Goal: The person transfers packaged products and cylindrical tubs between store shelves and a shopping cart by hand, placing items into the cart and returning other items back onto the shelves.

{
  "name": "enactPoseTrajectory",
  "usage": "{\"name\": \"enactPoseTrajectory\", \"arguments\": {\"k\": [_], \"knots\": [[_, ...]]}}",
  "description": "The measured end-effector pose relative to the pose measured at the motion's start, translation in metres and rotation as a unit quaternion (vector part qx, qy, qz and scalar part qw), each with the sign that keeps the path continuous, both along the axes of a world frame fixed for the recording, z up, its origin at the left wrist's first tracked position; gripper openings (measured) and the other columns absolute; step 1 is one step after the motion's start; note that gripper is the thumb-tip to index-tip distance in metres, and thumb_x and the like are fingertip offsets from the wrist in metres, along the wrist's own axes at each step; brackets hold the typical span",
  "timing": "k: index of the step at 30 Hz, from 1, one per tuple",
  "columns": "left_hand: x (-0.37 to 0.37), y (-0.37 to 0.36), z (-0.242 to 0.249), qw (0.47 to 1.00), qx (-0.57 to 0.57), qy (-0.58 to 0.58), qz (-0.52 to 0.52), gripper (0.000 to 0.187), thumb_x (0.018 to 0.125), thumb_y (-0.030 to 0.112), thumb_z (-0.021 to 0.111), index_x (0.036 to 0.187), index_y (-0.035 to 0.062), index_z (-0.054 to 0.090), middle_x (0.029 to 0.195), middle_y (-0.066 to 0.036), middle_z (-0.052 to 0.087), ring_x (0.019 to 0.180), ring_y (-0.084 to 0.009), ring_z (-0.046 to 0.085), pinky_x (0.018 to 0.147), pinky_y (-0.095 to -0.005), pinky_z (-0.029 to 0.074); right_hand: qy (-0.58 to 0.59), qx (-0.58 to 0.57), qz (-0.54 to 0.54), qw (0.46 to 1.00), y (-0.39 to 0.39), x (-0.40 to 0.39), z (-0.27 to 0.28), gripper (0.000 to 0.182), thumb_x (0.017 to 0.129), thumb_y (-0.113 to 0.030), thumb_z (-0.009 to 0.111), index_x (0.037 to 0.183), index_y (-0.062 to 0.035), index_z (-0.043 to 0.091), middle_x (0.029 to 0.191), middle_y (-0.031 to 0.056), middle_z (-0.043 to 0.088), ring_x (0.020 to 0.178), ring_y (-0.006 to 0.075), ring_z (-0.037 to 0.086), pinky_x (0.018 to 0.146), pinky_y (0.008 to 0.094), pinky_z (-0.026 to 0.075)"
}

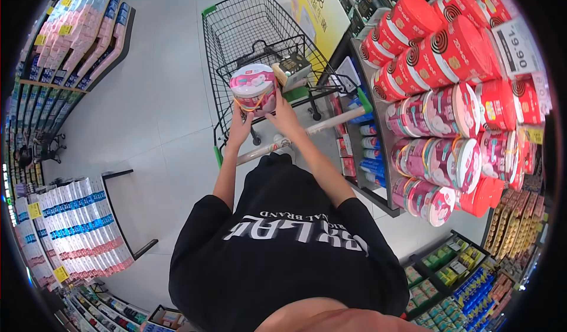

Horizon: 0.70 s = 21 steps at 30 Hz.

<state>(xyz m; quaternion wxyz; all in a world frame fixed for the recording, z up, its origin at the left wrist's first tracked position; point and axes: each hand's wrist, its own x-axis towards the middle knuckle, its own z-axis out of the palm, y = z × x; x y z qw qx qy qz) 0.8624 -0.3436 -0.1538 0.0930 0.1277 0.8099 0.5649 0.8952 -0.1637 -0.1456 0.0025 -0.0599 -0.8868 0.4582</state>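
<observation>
A round pink-and-white tub (253, 83) with a pale lid is held between my two hands, above the near end of the shopping cart (221, 42). My left hand (241, 125) grips its lower left side. My right hand (281, 112) is wrapped round its lower right side. Just right of the tub, a dark box (293, 66) sits in the cart's near part. The cart's pale handlebar (336, 121) with green ends crosses below my hands, under my forearms.
Stacked red tubs (428, 57) and pink-purple tubs (437, 160) fill the shelf at the right. A yellow poster (322, 19) stands beyond the cart. Stacked packs (82, 225) lie at the lower left, with a display (77, 36) above. Grey tile floor (159, 84) runs left of the cart.
</observation>
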Motion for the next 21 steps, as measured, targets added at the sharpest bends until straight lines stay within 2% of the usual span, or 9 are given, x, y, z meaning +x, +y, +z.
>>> {"name": "enactPoseTrajectory", "arguments": {"k": [1,3,4,5,8,12,14,16,21], "knots": [[0.002,0.001,-0.010,0.983,-0.169,0.043,0.063,0.055,0.093,0.027,0.052,0.141,0.0082,0.035,0.124,-0.022,0.055,0.112,-0.0348,0.056,0.091,-0.0424,0.046,-0.019,0.018,0.031,0.999,0.008,0.005,-0.001,0.082,0.075,-0.030,0.074,0.139,-0.0001,0.031,0.128,0.0244,0.049,0.122,0.0373,0.046,0.102,0.0432,0.037],[-0.006,-0.002,-0.016,0.947,-0.320,0.020,0.007,0.043,0.092,0.034,0.049,0.126,0.0075,0.051,0.110,-0.021,0.061,0.100,-0.0352,0.061,0.081,-0.0440,0.049,0.016,0.071,0.063,0.995,0.030,0.018,0.003,0.061,0.079,-0.028,0.069,0.128,0.0000,0.046,0.121,0.0216,0.055,0.118,0.0351,0.049,0.099,0.0430,0.037],[-0.008,-0.001,-0.021,0.920,-0.390,0.004,-0.022,0.042,0.092,0.038,0.048,0.118,0.0072,0.059,0.103,-0.020,0.065,0.094,-0.0354,0.063,0.076,-0.0447,0.050,0.066,0.105,0.064,0.990,0.045,0.029,0.013,0.049,0.081,-0.027,0.066,0.120,-0.0002,0.054,0.117,0.0191,0.058,0.116,0.0332,0.051,0.097,0.0425,0.037],[-0.007,0.002,-0.022,0.930,-0.366,0.032,0.001,0.044,0.092,0.043,0.044,0.094,0.0062,0.067,0.090,-0.015,0.068,0.082,-0.0311,0.066,0.069,-0.0446,0.050,0.071,0.154,0.030,0.985,0.060,0.037,0.035,0.041,0.082,-0.027,0.065,0.114,-0.0020,0.058,0.111,0.0160,0.060,0.109,0.0314,0.054,0.093,0.0427,0.037],[-0.017,0.003,-0.007,0.934,-0.356,-0.018,0.009,0.040,0.091,0.042,0.047,0.096,0.0068,0.066,0.086,-0.015,0.068,0.078,-0.0325,0.066,0.069,-0.0442,0.051,0.048,0.275,-0.060,0.958,0.123,0.058,0.034,0.022,0.084,-0.025,0.060,0.091,-0.0045,0.065,0.087,0.0095,0.065,0.087,0.0275,0.060,0.082,0.0425,0.038],[-0.040,-0.008,-0.016,0.937,-0.347,-0.030,0.010,0.038,0.088,0.042,0.050,0.096,0.0076,0.065,0.087,-0.014,0.068,0.078,-0.0323,0.066,0.067,-0.0443,0.051,0.037,0.324,0.004,0.945,0.127,0.041,0.026,0.025,0.085,-0.024,0.055,0.067,-0.0075,0.061,0.067,0.0084,0.062,0.071,0.0259,0.058,0.075,0.0413,0.038],[-0.066,-0.013,-0.011,0.935,-0.347,-0.074,0.020,0.051,0.085,0.047,0.054,0.121,0.0112,0.054,0.090,-0.012,0.069,0.079,-0.0304,0.067,0.066,-0.0434,0.051,0.005,0.321,0.014,0.947,0.116,0.016,0.031,0.030,0.085,-0.024,0.054,0.060,-0.0091,0.058,0.061,0.0073,0.059,0.066,0.0252,0.058,0.071,0.0408,0.038],[-0.096,-0.015,-0.001,0.939,-0.327,-0.090,0.054,0.065,0.083,0.051,0.056,0.135,0.0141,0.044,0.092,-0.010,0.069,0.079,-0.0294,0.067,0.066,-0.0426,0.051,0.034,0.308,0.032,0.950,0.111,-0.005,0.025,0.029,0.085,-0.023,0.055,0.059,-0.0084,0.057,0.057,0.0085,0.055,0.059,0.0278,0.054,0.064,0.0414,0.038],[-0.173,-0.026,-0.015,0.936,-0.349,-0.054,0.002,0.078,0.081,0.053,0.057,0.146,0.0202,0.029,0.096,-0.009,0.066,0.081,-0.0279,0.067,0.064,-0.0416,0.051,0.065,0.298,0.037,0.952,0.102,-0.066,0.018,0.030,0.084,-0.023,0.056,0.058,-0.0080,0.055,0.055,0.0095,0.053,0.057,0.0292,0.054,0.057,0.0421,0.038]]}}
